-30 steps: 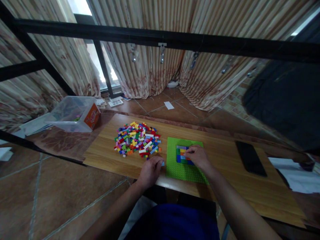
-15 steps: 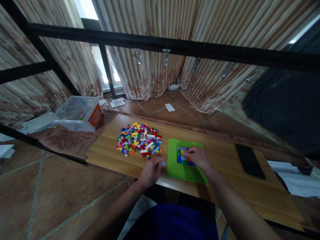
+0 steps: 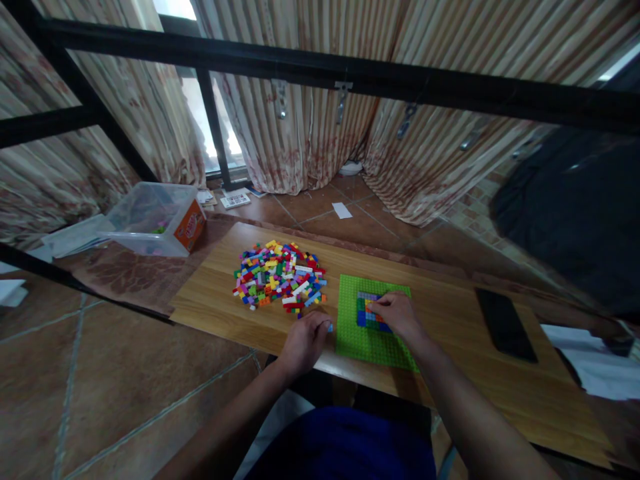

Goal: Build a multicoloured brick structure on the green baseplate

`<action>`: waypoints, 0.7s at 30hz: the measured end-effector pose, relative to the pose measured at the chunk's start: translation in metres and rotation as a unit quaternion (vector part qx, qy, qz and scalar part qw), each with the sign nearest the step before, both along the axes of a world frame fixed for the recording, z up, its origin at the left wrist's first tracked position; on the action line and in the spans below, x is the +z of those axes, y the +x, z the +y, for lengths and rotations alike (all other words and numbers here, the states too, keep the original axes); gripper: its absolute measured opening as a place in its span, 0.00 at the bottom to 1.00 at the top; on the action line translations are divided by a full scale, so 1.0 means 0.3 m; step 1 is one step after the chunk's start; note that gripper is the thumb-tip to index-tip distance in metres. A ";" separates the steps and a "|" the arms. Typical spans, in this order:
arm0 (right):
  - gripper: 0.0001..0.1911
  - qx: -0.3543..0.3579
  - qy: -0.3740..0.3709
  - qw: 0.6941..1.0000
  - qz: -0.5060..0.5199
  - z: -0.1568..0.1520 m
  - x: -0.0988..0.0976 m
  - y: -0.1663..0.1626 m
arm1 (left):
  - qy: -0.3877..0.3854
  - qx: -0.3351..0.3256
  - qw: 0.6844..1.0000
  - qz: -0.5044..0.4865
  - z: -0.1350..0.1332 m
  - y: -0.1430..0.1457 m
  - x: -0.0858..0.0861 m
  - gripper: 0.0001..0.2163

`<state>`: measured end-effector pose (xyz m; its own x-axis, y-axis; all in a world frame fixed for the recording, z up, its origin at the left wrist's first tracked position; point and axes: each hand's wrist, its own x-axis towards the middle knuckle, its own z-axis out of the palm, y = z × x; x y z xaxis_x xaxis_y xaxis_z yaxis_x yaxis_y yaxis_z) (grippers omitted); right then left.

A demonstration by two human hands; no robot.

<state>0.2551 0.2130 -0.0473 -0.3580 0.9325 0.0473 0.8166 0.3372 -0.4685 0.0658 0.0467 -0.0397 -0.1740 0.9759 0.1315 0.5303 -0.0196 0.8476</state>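
Observation:
A green studded baseplate (image 3: 350,343) lies on the wooden table with a small square of coloured toy bricks (image 3: 369,319) built on it. Over that square, my right hand (image 3: 400,313) is closed in a pinch, thumb and finger pressed to the bricks. Whatever sits between those fingertips is hidden. Left of the baseplate, near the table's front edge, my left hand (image 3: 305,341) is closed, with a light blue brick (image 3: 330,327) showing at its fingertips. A heap of loose mixed bricks (image 3: 280,277) spreads just beyond my left hand.
A black phone (image 3: 505,325) lies on the right part of the wooden table (image 3: 210,293). Beyond the left end stands a clear plastic box (image 3: 145,217) with an orange label. A dark metal bar (image 3: 310,63) crosses in front of the curtains. White papers (image 3: 593,363) lie at the far right.
The view has shifted slightly. Both hands keep nearly the same places, the right over the brick square and the left beside the baseplate. No brick has visibly moved.

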 end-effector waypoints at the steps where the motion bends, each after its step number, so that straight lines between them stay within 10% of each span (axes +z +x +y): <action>1: 0.08 -0.001 0.000 1.000 0.001 -0.001 -0.002 -0.001 | 0.000 0.000 1.000 -0.002 0.000 0.000 -0.003 0.11; 16: 0.17 -0.048 0.043 0.995 0.081 -0.099 0.060 -0.007 | 0.006 0.037 0.996 -0.079 -0.009 -0.006 -0.017 0.12; 21: 0.14 0.074 0.027 0.982 0.174 -0.265 0.104 -0.091 | 0.008 0.040 0.994 -0.099 -0.009 -0.009 -0.024 0.12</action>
<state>0.2278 0.1334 -0.0160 -0.4419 0.8646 0.2392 0.5511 0.4720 -0.6882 0.0630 0.0440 -0.0470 -0.2753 0.9559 0.1019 0.3529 0.0018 0.9357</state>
